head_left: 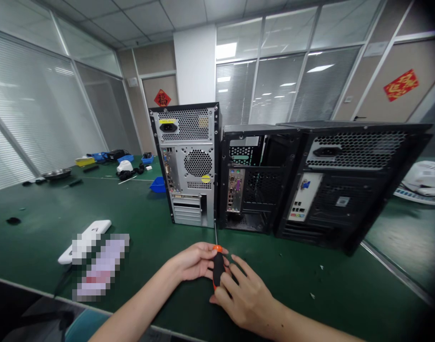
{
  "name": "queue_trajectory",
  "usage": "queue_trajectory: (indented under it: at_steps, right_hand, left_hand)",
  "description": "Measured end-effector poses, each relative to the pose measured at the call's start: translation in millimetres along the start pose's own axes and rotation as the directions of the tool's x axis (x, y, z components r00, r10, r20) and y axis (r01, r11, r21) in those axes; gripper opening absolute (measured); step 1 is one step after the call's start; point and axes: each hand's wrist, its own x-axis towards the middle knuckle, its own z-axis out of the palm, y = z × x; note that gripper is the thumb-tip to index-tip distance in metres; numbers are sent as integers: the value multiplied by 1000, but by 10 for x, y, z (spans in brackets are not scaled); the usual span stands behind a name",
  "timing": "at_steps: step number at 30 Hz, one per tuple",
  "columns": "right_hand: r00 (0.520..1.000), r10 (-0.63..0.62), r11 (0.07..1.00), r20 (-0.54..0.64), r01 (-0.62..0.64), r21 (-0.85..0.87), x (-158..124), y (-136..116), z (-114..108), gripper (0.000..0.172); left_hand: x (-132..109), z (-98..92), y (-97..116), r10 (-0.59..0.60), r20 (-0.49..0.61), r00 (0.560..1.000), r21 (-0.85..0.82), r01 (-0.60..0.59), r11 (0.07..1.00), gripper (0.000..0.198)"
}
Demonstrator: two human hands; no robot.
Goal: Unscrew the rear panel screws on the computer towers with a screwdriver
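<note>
Between both hands, near the table (139, 213) edge, sits the screwdriver (217, 267): left hand (193, 261) wrapped round its handle, right hand (246, 298) closed on it too. Its shaft points at the low corner of the silver case (188, 166), beside the black case (256, 180). Keeping the shaft straight seems wise; open table lies right of the hands.

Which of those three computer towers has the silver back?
The leftmost tower, just beyond the screwdriver. Its rear panel is bare silver metal; the middle tower and right tower are black.
</note>
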Motion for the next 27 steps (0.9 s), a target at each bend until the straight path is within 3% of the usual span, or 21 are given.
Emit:
queue_trajectory:
  at_steps: [7,14,27]
  right_hand:
    - [998,-45,999,52,45,5,7,1,-14,22]
    - [942,-280,959,183,265,102,135,16,-123,21]
    - [878,-346,937,330,308,163,163,44,-145,22]
  left_hand:
    - [8,-9,4,-13,-22,1000,3,13,1000,33]
    - [22,0,-20,-14,-31,999,2,14,1000,29]
    - [21,-11,-6,5,-35,999,8,-5,1000,28]
